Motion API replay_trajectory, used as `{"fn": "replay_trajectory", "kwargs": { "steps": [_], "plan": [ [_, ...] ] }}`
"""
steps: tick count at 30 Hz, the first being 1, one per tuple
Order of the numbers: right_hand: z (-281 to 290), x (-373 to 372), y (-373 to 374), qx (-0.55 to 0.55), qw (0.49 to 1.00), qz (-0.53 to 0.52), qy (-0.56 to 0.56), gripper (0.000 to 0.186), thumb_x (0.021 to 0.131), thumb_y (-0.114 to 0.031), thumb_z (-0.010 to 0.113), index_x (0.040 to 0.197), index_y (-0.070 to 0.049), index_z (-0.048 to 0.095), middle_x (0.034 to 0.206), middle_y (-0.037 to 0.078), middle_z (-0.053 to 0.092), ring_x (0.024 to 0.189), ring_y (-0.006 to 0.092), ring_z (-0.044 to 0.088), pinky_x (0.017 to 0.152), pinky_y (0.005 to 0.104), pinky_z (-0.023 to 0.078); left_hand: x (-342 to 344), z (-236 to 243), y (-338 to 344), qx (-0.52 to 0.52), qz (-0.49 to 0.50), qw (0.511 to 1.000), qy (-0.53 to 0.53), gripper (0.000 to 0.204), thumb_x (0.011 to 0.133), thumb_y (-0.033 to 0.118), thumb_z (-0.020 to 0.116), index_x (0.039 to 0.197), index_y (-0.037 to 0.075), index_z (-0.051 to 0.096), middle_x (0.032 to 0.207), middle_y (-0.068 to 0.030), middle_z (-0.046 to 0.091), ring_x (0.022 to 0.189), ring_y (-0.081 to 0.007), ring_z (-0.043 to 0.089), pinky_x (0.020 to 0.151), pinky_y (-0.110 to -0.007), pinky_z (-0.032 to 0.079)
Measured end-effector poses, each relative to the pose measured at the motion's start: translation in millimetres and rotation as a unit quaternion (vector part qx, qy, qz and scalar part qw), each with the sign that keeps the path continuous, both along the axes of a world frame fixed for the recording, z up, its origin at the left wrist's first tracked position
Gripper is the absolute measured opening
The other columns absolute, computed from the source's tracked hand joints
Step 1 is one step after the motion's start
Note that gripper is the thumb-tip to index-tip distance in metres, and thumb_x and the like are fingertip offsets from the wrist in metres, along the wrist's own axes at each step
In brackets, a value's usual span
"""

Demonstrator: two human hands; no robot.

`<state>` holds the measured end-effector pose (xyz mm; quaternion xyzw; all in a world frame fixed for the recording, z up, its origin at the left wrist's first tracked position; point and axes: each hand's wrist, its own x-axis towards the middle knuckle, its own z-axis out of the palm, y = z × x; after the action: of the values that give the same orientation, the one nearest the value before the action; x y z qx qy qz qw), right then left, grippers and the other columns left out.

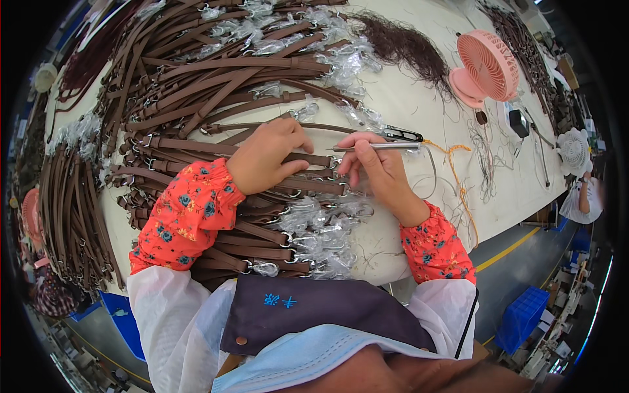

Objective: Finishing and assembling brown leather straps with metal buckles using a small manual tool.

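My left hand (265, 156) lies over a pile of brown leather straps (190, 145), palm down. Its thumb and forefinger are apart, with a strap end showing between them; the other fingers are partly hidden. Close by on the right, my right hand (383, 171) is closed around a slim silver pen-like tool (393, 147), held nearly level with its thin point toward the left hand. Behind that hand lies a black-handled tool (402, 133) next to an orange cord (452, 154). Metal clasps at many strap ends are wrapped in clear plastic (314, 216).
A pink fan (481, 69) stands at the back right of the white table (524, 164), beside a dark tangle of threads (403, 46). More straps (72, 209) hang over the left edge. A blue crate (522, 319) sits on the floor at right. Another person (582, 200) is far right.
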<state>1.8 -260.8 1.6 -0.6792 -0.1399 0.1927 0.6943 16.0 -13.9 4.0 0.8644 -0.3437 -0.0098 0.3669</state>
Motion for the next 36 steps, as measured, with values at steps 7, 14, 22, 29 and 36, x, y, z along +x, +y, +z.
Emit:
{"fn": "replay_trajectory", "kwargs": {
  "steps": [7, 14, 22, 29, 36],
  "plan": [
    [-1, 0, -2, 0.041, 0.998, -0.03, -0.033, 0.037, 0.105, -0.035, 0.044, 0.111, -0.002, 0.059, 0.081, 0.005, 0.064, 0.062, 0.0078, 0.055, 0.057, 0.0205, 0.044, -3, 1, -7, 0.045, -0.011, 0.997, -0.066, 0.016, 0.077, 0.008, 0.072, 0.087, 0.005, 0.06, 0.084, -0.0087, 0.057, 0.085, -0.0304, 0.058, 0.075, -0.039, 0.047],
    [0, 2, -2, 0.042, 0.998, -0.028, -0.04, 0.039, 0.105, -0.035, 0.043, 0.113, 0.0, 0.058, 0.085, 0.007, 0.063, 0.064, 0.01, 0.057, 0.061, 0.0218, 0.046, -6, 3, -5, 0.015, 0.019, 0.998, 0.06, 0.022, 0.08, 0.009, 0.072, 0.094, 0.006, 0.056, 0.087, -0.0096, 0.056, 0.066, -0.0234, 0.058, 0.06, -0.035, 0.046],
    [-6, 4, -2, 0.07, 0.994, -0.065, -0.047, 0.039, 0.106, -0.034, 0.04, 0.117, 0.0, 0.054, 0.088, 0.01, 0.063, 0.065, 0.0114, 0.059, 0.064, 0.0234, 0.047, -8, 0, -19, 0.017, 0.03, 0.999, 0.032, 0.029, 0.08, 0.016, 0.073, 0.107, 0.012, 0.061, 0.096, -0.008, 0.061, 0.083, -0.03, 0.063, 0.069, -0.041, 0.048],
    [-6, 6, -2, 0.091, 0.992, -0.076, -0.046, 0.039, 0.106, -0.034, 0.038, 0.117, 0.001, 0.053, 0.088, 0.011, 0.064, 0.064, 0.0118, 0.059, 0.064, 0.0237, 0.047, -9, -1, -23, 0.032, -0.001, 0.998, -0.048, 0.011, 0.083, 0.018, 0.069, 0.093, 0.012, 0.067, 0.086, -0.0047, 0.061, 0.078, -0.0282, 0.062, 0.066, -0.039, 0.049],
    [-6, 7, -3, 0.096, 0.992, -0.069, -0.04, 0.04, 0.106, -0.035, 0.038, 0.113, 0.0, 0.055, 0.083, 0.011, 0.064, 0.063, 0.0119, 0.059, 0.064, 0.0237, 0.047, -7, -7, -25, 0.011, 0.004, 0.996, -0.088, 0.006, 0.084, 0.011, 0.069, 0.086, 0.005, 0.065, 0.084, -0.0068, 0.06, 0.072, -0.0269, 0.06, 0.064, -0.036, 0.048]
  ]
}}
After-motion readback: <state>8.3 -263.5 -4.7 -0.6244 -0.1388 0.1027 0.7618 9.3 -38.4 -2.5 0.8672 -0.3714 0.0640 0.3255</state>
